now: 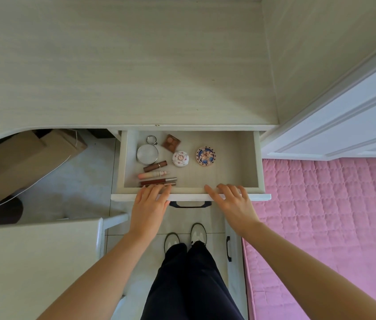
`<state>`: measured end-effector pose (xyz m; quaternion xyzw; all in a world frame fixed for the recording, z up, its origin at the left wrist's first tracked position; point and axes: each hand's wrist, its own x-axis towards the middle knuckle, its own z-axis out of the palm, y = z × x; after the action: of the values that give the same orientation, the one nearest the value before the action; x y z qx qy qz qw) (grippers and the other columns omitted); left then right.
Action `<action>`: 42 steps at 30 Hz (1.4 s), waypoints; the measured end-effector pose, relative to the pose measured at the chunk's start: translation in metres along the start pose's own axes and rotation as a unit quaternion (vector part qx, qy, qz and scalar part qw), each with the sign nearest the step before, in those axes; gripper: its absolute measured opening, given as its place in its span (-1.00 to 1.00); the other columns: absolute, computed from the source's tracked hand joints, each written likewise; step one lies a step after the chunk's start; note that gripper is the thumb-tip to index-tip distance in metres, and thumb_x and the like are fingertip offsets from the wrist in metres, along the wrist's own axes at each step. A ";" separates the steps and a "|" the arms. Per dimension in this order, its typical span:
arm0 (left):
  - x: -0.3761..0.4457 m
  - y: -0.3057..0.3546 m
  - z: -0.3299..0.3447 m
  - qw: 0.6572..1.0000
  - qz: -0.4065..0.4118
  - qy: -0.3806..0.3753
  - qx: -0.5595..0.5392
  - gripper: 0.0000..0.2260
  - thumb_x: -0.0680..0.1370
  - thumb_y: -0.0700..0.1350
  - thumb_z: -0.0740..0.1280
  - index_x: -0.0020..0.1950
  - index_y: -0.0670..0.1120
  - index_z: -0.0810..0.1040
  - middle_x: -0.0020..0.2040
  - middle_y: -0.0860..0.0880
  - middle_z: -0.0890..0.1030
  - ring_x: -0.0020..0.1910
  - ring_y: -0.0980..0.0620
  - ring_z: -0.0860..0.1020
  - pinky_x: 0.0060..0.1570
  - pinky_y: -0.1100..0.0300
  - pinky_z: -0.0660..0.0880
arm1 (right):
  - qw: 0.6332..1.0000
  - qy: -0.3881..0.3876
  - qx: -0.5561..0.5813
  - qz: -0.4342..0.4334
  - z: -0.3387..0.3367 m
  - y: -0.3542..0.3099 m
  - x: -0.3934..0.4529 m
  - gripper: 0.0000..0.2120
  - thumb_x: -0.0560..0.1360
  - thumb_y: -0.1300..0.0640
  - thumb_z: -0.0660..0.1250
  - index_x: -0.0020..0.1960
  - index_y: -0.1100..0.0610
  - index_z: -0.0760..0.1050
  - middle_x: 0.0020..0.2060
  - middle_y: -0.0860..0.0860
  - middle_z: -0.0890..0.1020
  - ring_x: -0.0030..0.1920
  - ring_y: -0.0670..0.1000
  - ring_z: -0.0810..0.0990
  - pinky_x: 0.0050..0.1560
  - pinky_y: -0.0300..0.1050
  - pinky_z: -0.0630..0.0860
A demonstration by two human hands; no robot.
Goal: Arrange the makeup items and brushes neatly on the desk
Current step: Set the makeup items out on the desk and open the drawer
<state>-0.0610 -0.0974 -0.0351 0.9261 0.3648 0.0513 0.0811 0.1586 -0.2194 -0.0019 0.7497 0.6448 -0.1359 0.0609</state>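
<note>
Both hands are on the front edge of the open drawer, fingers laid fairly straight over the rim, gripping nothing. The left hand rests there with its fingertips reaching just inside, touching or nearly touching the dark red lip gloss tubes lying right beyond them. The right hand sits well apart from it along the same edge, fingers spread and relaxed, with bare drawer floor just past its fingertips. Between the two wrists, the dark drawer handle shows below the rim.

Further beyond the left fingers: a pink tube, then a brown lipstick, then a round silver mirror. Up and towards the right hand from those sit a small brown eyeshadow palette, a white patterned compact and a blue floral compact. The pale desk top stretches beyond the drawer. A pink quilt lies off to the right hand's outer side.
</note>
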 end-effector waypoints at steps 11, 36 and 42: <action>-0.036 -0.007 0.002 0.996 0.070 -0.052 0.030 -0.57 0.37 -0.08 0.53 0.21 -0.08 0.58 0.03 -0.05 0.62 -0.02 -0.09 0.58 0.01 -0.02 0.53 | 1.000 -0.004 0.010 -0.023 0.014 -0.011 -0.041 -0.13 0.06 0.41 0.48 0.35 0.04 0.46 0.06 0.16 0.61 0.01 0.18 0.62 0.00 0.18 0.55; 0.029 -0.008 0.001 0.978 -0.110 -0.178 -0.010 -0.74 0.54 -0.12 0.27 0.21 -0.14 0.54 0.12 -0.06 0.56 0.07 -0.09 0.53 -0.04 0.04 0.51 | 0.987 -0.049 0.151 -0.001 0.026 0.029 0.036 -0.62 0.57 0.18 0.19 0.38 0.12 0.41 0.28 0.03 0.50 0.28 0.09 0.45 0.17 -0.02 0.46; 0.074 -0.033 0.023 0.960 -0.166 -0.223 -0.003 -0.60 0.51 -0.12 0.33 0.32 -0.17 0.39 0.24 -0.14 0.50 0.22 -0.13 0.44 0.12 0.04 0.45 | 0.917 -0.145 0.301 0.216 0.042 0.020 0.081 -0.57 0.60 0.07 0.17 0.43 0.18 0.24 0.29 0.16 0.39 0.24 0.21 0.44 0.13 0.07 0.49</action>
<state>-0.0258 -0.0260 -0.0617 0.8400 0.4863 -0.1697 0.1706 0.1837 -0.1571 -0.0661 0.8257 0.3797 -0.4145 -0.0467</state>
